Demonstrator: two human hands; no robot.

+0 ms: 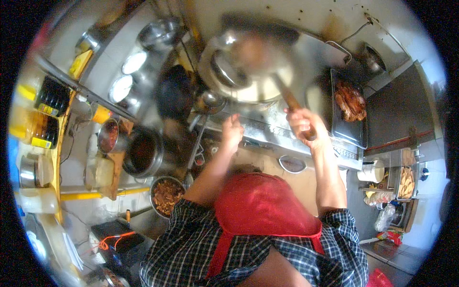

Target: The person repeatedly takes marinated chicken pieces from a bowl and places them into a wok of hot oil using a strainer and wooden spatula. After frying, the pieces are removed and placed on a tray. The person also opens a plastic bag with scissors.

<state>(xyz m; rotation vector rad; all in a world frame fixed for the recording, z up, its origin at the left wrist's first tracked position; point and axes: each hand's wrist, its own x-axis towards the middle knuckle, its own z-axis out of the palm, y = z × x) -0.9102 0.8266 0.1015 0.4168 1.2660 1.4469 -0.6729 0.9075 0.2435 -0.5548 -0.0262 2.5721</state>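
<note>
My right hand (304, 125) grips the wooden handle (288, 95) of a long utensil. Its far end reaches over a wide metal pan (247, 95) on the stove, where steam and blur hide its shape. Pale yellowish content shows in the pan, along with a rounded metal piece (229, 70) that I cannot identify. Near the front edge of the stove, my left hand (232, 132) hovers with loosely bent fingers and no object visible in it. A metal ladle bowl (211, 101) sits just left of the pan.
At the right, a dark tray (348, 131) bears browned roast meat (350, 100). Pots stand on the left, including a deep dark pot (141, 152) and one of brown chopped food (168, 196). Large capped bottles (45, 129) line a left shelf. A metal counter edge (344, 155) runs before me.
</note>
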